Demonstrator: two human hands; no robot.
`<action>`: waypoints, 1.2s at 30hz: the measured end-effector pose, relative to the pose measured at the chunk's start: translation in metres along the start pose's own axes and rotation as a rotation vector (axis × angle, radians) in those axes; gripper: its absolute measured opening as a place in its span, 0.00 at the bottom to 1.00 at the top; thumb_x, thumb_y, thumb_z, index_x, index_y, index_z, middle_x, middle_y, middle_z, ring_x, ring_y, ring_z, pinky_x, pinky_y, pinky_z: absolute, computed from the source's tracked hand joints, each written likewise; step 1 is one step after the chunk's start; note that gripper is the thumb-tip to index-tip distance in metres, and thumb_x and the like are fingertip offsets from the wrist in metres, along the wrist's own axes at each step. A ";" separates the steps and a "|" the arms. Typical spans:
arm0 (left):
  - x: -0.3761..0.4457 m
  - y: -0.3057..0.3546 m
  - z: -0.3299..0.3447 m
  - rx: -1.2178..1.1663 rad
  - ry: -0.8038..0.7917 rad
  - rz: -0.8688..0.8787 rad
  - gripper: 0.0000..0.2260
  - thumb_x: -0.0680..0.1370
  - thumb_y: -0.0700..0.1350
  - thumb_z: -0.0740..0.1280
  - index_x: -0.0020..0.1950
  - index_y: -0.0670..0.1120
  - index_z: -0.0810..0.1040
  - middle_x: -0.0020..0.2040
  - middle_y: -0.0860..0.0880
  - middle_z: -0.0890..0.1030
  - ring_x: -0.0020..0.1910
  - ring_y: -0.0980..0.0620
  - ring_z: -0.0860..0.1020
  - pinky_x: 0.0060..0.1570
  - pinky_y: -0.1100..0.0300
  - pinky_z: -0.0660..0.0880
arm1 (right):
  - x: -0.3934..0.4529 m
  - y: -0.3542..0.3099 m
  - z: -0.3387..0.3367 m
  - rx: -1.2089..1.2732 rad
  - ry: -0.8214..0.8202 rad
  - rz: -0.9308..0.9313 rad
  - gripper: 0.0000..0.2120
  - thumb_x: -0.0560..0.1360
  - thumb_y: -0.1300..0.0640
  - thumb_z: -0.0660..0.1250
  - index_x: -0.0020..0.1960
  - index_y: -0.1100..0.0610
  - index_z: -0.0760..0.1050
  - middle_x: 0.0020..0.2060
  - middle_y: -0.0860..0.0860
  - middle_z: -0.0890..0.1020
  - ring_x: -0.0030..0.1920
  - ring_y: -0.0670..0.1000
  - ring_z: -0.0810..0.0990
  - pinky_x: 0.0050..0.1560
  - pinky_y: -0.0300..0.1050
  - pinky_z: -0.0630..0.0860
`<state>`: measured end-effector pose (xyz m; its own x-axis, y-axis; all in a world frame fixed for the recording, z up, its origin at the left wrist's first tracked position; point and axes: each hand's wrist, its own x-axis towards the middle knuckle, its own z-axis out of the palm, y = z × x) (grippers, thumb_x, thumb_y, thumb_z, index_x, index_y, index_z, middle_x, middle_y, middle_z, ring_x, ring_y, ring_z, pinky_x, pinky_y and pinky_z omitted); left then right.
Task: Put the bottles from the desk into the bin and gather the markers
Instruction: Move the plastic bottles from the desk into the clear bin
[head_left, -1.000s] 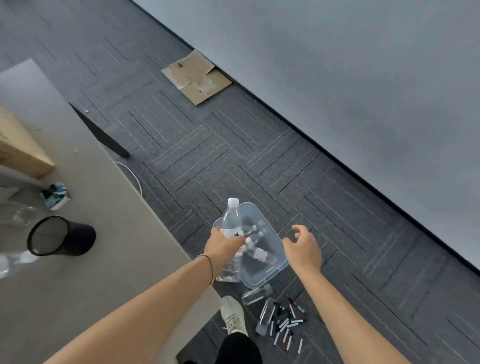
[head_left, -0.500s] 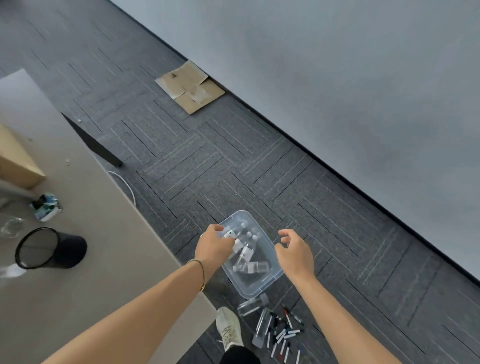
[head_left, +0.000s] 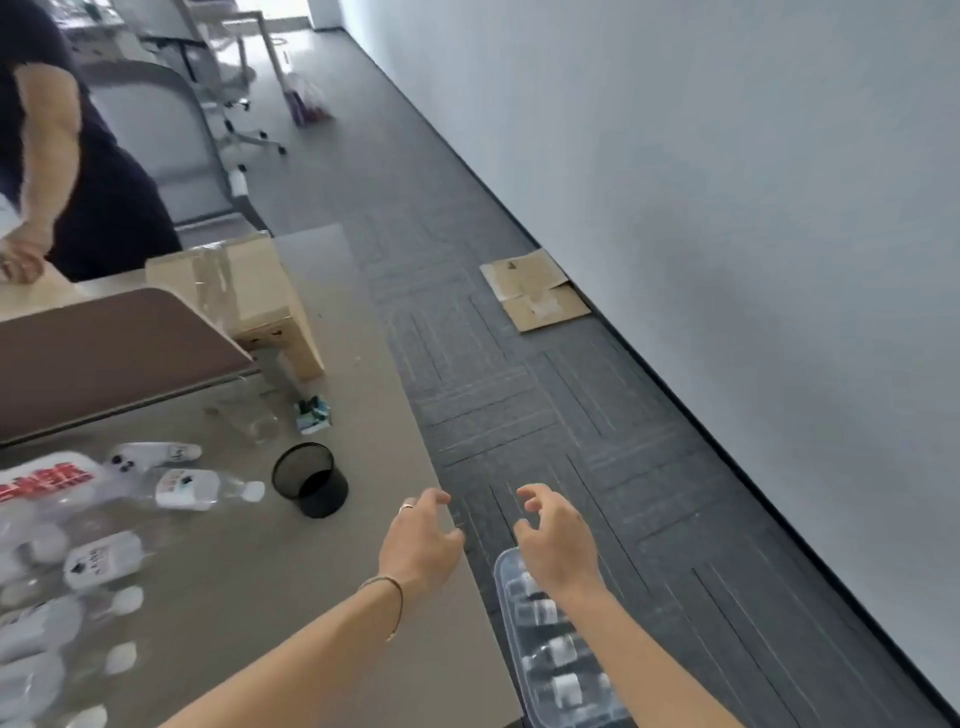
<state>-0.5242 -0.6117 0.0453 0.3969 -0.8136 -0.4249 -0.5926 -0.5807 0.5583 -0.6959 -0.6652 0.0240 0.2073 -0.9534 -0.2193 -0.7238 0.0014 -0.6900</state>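
Several clear plastic bottles (head_left: 197, 488) with white caps lie on their sides on the grey desk (head_left: 291, 597), at its left part. A clear plastic bin (head_left: 501, 582) sits on the floor beside the desk's right edge, with several bottles inside it. My left hand (head_left: 421, 540) hovers over the desk's right edge, fingers apart and empty. My right hand (head_left: 556, 540) hangs above the bin's far end, also open and empty. No markers show in this view.
A black mesh cup (head_left: 310, 480) stands on the desk near my left hand. A cardboard box (head_left: 260, 301) and a brown panel (head_left: 104, 353) sit further back. Another person (head_left: 67, 156) stands at the far left. Flat cardboard (head_left: 535, 296) lies on the carpet by the wall.
My left hand has let go of the bottle into the bin and both hands have lifted away empty. My view has swung up and left onto the desk.
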 end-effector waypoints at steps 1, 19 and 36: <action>-0.004 -0.011 -0.015 -0.002 0.035 -0.023 0.21 0.77 0.45 0.67 0.70 0.53 0.73 0.65 0.49 0.74 0.56 0.50 0.77 0.52 0.57 0.75 | 0.003 -0.020 0.011 -0.012 -0.032 -0.050 0.19 0.77 0.58 0.65 0.67 0.50 0.75 0.57 0.47 0.81 0.56 0.49 0.79 0.54 0.46 0.76; -0.087 -0.272 -0.197 -0.137 0.399 -0.372 0.23 0.78 0.45 0.67 0.74 0.54 0.70 0.69 0.49 0.75 0.69 0.47 0.74 0.63 0.53 0.73 | -0.074 -0.275 0.218 -0.243 -0.380 -0.539 0.22 0.73 0.59 0.67 0.66 0.47 0.77 0.55 0.45 0.81 0.58 0.50 0.79 0.57 0.44 0.74; -0.113 -0.488 -0.230 0.422 0.069 -0.180 0.37 0.73 0.42 0.69 0.81 0.53 0.61 0.74 0.47 0.71 0.74 0.44 0.67 0.76 0.50 0.61 | -0.123 -0.360 0.346 -0.432 -0.433 -0.451 0.20 0.77 0.56 0.63 0.68 0.44 0.73 0.63 0.43 0.80 0.61 0.48 0.80 0.58 0.48 0.78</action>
<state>-0.1187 -0.2433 -0.0156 0.5565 -0.7097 -0.4321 -0.7378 -0.6612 0.1357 -0.2332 -0.4445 0.0608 0.7196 -0.6296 -0.2929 -0.6826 -0.5637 -0.4651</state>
